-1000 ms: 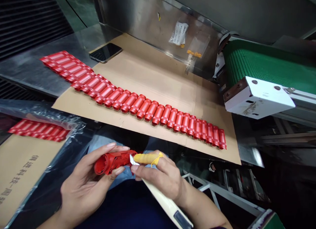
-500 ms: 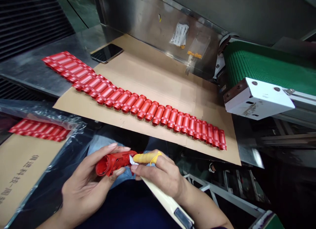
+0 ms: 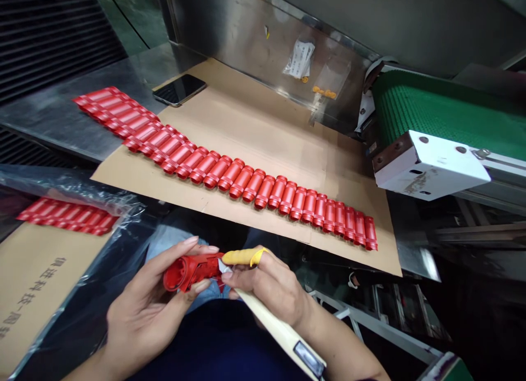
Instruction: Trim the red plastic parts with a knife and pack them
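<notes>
Hands [image 3: 143, 311] edged slightly right, red tube [image 3: 199, 268] clear of the cardboard [image 3: 255, 123] edge.

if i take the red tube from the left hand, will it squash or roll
The red tube is likely light, its open end looking hollow. It seems stiff: its mouth looks round in the left hand. It may roll unevenly, given the gaps in its side.
</notes>
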Demonstrator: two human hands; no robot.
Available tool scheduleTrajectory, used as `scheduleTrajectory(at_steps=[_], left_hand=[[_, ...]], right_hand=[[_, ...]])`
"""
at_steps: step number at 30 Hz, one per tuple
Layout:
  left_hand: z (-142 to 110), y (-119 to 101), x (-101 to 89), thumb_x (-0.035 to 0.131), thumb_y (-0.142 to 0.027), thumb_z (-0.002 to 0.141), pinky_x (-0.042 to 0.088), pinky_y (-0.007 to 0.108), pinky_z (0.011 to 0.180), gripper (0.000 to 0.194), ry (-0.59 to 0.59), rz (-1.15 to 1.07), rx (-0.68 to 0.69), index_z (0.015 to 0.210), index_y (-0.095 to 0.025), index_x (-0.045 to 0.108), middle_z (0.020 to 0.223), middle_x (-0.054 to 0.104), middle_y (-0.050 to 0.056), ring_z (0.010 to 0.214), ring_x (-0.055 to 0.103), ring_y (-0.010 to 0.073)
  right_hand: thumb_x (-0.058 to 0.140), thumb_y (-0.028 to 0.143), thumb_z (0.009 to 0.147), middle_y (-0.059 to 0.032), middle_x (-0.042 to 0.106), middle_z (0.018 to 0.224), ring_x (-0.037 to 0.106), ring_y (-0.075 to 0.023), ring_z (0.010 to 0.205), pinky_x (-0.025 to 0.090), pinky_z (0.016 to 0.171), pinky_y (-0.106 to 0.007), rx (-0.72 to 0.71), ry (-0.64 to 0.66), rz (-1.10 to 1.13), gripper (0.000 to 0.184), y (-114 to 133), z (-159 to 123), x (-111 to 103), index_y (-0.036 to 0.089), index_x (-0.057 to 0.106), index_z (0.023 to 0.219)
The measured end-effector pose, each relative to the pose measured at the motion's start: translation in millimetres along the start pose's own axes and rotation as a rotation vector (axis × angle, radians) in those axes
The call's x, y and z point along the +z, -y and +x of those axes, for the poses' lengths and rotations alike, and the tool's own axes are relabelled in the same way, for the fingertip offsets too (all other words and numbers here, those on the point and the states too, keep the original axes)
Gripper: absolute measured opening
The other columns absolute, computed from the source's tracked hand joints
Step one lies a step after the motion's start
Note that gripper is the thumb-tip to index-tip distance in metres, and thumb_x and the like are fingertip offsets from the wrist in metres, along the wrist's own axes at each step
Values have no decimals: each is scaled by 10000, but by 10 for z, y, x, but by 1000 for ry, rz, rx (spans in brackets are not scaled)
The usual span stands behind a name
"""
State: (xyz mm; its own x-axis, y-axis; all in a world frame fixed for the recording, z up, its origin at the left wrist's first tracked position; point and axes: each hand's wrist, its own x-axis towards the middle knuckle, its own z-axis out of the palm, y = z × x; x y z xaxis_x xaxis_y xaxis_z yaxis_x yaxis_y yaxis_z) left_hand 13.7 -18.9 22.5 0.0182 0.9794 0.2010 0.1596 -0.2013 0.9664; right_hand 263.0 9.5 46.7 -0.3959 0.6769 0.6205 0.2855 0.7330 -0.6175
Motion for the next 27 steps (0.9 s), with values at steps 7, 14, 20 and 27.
scheduleTrajectory(at_steps=[7,14,20,27], left_hand=[[61,-43,25,938,-359,968,762,376,997,731,-54,-41,-224,1661,-406,711,1303,928,32,1060,929,306],[98,-75,30,876,-347,1011,749,375,1017,734,-31,-27,-176,1697,-492,661,1297,926,14,1059,925,289],[70,-61,26,863,-264,1024,729,379,1068,765,-14,-10,-112,1731,-444,632,1309,914,37,1122,906,280],[80,-41,-2,827,-159,1043,696,279,1082,795,29,-8,-41,1745,-461,606,1325,906,11,1149,892,216]], right_hand=[[689,192,1190,-91,832,1055,738,-193,826,691,734,-316,-84,149,-156,126,-38,62,-146,134,800,1188],[718,245,1192,-110,802,1340,807,-192,1173,729,990,-294,158,188,114,245,-70,-101,-104,181,785,1419],[747,221,1168,-126,805,1279,806,-204,1100,725,965,-314,37,103,72,269,-129,-96,-14,150,755,1427],[743,217,1166,-124,808,1260,804,-194,1066,726,949,-299,16,49,117,259,-105,-35,-26,147,752,1415]])
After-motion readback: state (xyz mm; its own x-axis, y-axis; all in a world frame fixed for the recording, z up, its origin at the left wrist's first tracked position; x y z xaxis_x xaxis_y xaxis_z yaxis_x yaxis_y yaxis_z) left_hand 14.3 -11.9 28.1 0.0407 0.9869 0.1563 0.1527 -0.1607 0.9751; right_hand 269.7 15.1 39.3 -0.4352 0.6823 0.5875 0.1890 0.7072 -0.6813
